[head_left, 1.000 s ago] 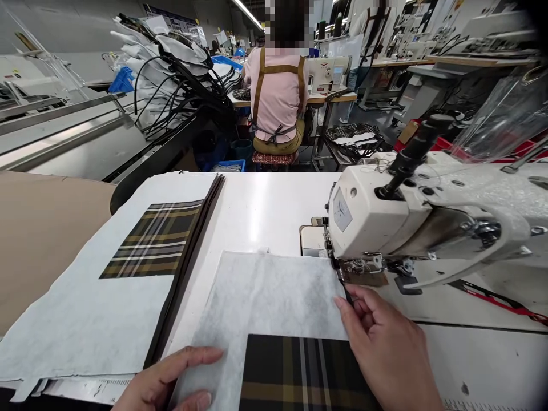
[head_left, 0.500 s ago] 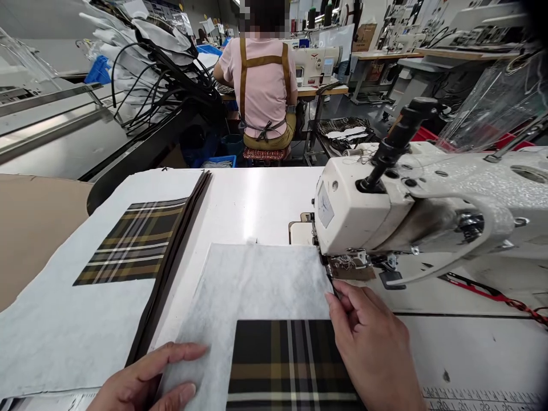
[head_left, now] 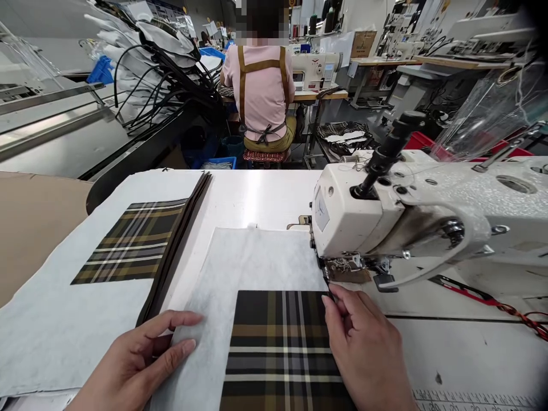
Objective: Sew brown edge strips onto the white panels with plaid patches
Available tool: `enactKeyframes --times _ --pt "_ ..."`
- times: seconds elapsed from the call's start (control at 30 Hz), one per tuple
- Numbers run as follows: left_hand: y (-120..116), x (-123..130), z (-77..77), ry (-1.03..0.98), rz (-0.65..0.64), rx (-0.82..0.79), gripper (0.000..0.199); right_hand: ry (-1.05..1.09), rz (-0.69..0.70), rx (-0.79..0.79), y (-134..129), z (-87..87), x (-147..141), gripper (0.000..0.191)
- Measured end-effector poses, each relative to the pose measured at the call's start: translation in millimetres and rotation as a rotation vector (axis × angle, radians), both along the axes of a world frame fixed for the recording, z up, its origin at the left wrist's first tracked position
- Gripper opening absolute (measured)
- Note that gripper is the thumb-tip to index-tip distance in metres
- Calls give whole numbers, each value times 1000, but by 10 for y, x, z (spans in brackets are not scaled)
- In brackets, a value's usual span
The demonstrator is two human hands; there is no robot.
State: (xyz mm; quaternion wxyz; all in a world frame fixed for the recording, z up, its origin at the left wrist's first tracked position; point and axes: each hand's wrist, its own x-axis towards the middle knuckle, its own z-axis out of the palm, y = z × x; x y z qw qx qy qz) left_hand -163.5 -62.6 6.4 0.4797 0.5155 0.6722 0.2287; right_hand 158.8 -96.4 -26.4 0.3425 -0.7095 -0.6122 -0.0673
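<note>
A white padded fabric panel with a brown, black and white plaid patch lies on the table, its right edge reaching the sewing machine's needle area. My right hand pinches that edge, including a dark strip, just in front of the presser foot. Over the panel's left edge rests my left hand, thumb and index finger spread on the fabric; its other fingers are partly hidden. Left of it lies a stack of similar panels, with a plaid patch on top and dark edging along the right.
A ruler strip runs along the table's front right. Red-handled snips with a cord lie beside the machine. Ahead, a person sits at another machine. Piled white pieces with black cords stand at the back left.
The panel has slid forward, away from me, along the machine, bringing more of the plaid patch into view. My left hand has moved forward with it; my right hand still pinches the edge.
</note>
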Motion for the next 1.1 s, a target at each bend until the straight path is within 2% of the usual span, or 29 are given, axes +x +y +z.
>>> enactKeyframes --times 0.1,0.2,0.3,0.5,0.6,0.67,0.77,0.8,0.87,0.93,1.0,1.1 --pt "106 -10 14 3 -8 -8 62 0 -7 -7 -3 -4 2 44" --pt "214 -68 -15 31 -65 22 61 9 -7 -15 -5 -22 10 45" --pt "284 -102 -29 15 -116 -12 65 14 -7 -16 1 -33 11 43" --pt "315 -50 55 20 -61 -24 68 14 -1 -13 -4 -23 -2 44" --pt "347 -61 55 46 -90 -10 69 17 2 -27 -14 -21 0 45" --pt "371 -39 39 171 -124 133 63 14 -5 -34 -16 -20 0 46" --pt "381 171 48 492 -159 582 47 -10 -10 -29 -16 -23 -1 47" --pt "379 303 66 559 -212 729 41 -20 -8 -25 -17 -25 -1 47" --pt "384 636 112 568 -453 901 33 -39 -4 -12 -20 -32 2 46" --pt "420 997 143 480 -777 934 33 -57 -4 3 -25 -41 8 45" --pt "487 1299 135 436 -1017 949 36 -59 2 10 -29 -48 14 43" --pt "592 1541 57 419 -1156 1012 41 -17 24 -24 -32 -53 22 37"
